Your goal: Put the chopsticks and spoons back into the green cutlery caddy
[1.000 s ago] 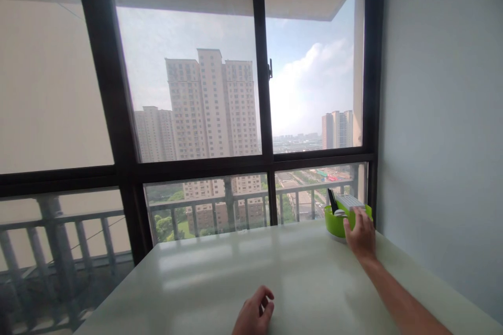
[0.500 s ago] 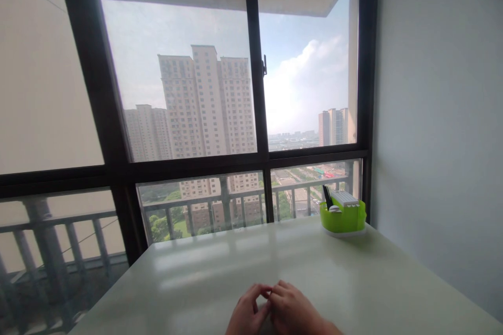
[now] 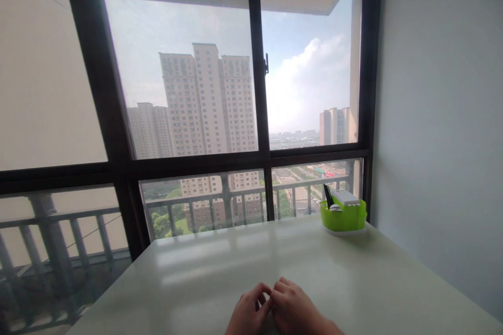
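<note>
Both hands rest low on the pale table [image 3: 220, 267], right at its near edge. The left hand [image 3: 247, 314] and the right hand [image 3: 295, 310] are brought together, fingertips touching, the fingers loosely curled; whether anything small sits between them I cannot tell. Neither hand grips anything that shows.

Well apart from them, at the far right corner of the table, stands a green holder [image 3: 343, 217], close to the grey wall [image 3: 440, 115] and just in front of the window [image 3: 188, 94]. A black slim item and a white ribbed block stick up out of the holder. Beyond the glass stand a balcony railing [image 3: 204, 204] and tall apartment towers.
</note>
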Demonstrator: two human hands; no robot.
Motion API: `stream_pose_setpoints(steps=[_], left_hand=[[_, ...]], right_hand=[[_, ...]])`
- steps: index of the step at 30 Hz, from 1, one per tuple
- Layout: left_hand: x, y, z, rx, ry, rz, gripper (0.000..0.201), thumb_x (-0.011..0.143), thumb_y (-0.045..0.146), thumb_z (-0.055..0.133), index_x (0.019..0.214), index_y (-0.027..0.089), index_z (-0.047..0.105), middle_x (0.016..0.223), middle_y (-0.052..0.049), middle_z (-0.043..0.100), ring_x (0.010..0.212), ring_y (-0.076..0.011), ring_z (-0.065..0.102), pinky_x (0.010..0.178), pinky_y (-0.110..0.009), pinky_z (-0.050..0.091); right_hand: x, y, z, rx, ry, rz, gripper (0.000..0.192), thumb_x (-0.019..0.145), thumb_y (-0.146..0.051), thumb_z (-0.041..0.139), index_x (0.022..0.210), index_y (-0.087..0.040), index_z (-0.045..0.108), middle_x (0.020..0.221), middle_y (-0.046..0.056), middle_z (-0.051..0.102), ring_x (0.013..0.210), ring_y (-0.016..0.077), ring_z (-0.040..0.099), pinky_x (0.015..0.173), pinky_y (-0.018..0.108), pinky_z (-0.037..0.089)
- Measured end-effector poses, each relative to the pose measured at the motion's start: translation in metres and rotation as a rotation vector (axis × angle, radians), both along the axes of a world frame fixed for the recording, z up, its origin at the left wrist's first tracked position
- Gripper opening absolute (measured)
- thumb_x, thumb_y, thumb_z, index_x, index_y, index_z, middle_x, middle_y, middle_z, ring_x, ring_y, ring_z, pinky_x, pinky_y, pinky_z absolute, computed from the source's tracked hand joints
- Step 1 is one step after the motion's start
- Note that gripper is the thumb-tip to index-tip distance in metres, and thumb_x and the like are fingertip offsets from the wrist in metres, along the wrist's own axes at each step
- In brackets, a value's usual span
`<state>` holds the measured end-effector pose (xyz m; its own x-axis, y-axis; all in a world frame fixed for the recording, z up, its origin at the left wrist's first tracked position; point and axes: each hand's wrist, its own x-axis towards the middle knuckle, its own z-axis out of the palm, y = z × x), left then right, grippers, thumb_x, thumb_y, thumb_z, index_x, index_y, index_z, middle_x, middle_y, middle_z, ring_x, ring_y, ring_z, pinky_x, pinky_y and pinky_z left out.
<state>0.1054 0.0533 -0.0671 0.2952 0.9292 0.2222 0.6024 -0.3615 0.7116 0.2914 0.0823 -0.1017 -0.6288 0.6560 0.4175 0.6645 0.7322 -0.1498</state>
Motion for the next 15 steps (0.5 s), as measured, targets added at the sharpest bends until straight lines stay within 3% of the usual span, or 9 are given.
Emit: stream_pose_setpoints(steps=[7,9,12,14,15], left_hand=[[0.000,-0.002,-0.003,-0.017,0.008,-0.009,0.021,0.096,0.038,0.054,0.097,0.024,0.069,0.076,0.001,0.070,0.068,-0.0151,0.062,0.066,-0.023,0.042],[-0.001,-0.004,0.003,0.026,0.003,0.014,0.019,0.096,0.036,0.053,0.095,0.023,0.067,0.080,0.000,0.070,0.071,-0.0156,0.062,0.068,-0.024,0.043],[0.006,-0.015,0.035,0.166,-0.014,0.077,0.018,0.096,0.032,0.050,0.090,0.023,0.064,0.091,-0.004,0.067,0.078,-0.0171,0.061,0.076,-0.027,0.045],[0.021,-0.029,0.061,0.231,-0.010,-0.025,0.022,0.098,0.035,0.048,0.089,0.024,0.065,0.095,-0.007,0.066,0.083,-0.0189,0.061,0.080,-0.029,0.046],[0.031,-0.039,0.071,0.230,0.005,-0.141,0.025,0.099,0.039,0.049,0.088,0.025,0.067,0.095,-0.008,0.067,0.086,-0.0203,0.062,0.082,-0.031,0.046]], right_hand=[[-0.001,-0.002,0.003,-0.022,-0.004,0.005,0.023,0.079,-0.017,0.062,0.101,-0.020,0.068,0.098,0.006,0.069,0.093,0.0223,0.058,0.086,0.031,0.048],[-0.001,-0.005,0.009,-0.035,-0.001,-0.002,0.023,0.079,-0.016,0.061,0.100,-0.020,0.067,0.100,0.006,0.068,0.095,0.0223,0.058,0.088,0.031,0.048],[0.000,-0.013,0.022,-0.044,0.010,-0.012,0.018,0.079,-0.015,0.060,0.094,-0.020,0.067,0.099,0.006,0.068,0.096,0.0224,0.058,0.091,0.033,0.047],[0.002,-0.019,0.032,-0.048,0.043,0.009,0.017,0.081,-0.015,0.060,0.096,-0.021,0.067,0.101,0.006,0.068,0.095,0.0223,0.057,0.092,0.034,0.046],[0.004,-0.022,0.037,-0.054,0.061,0.028,0.018,0.083,-0.015,0.059,0.097,-0.021,0.067,0.102,0.006,0.068,0.095,0.0223,0.057,0.092,0.035,0.046]])
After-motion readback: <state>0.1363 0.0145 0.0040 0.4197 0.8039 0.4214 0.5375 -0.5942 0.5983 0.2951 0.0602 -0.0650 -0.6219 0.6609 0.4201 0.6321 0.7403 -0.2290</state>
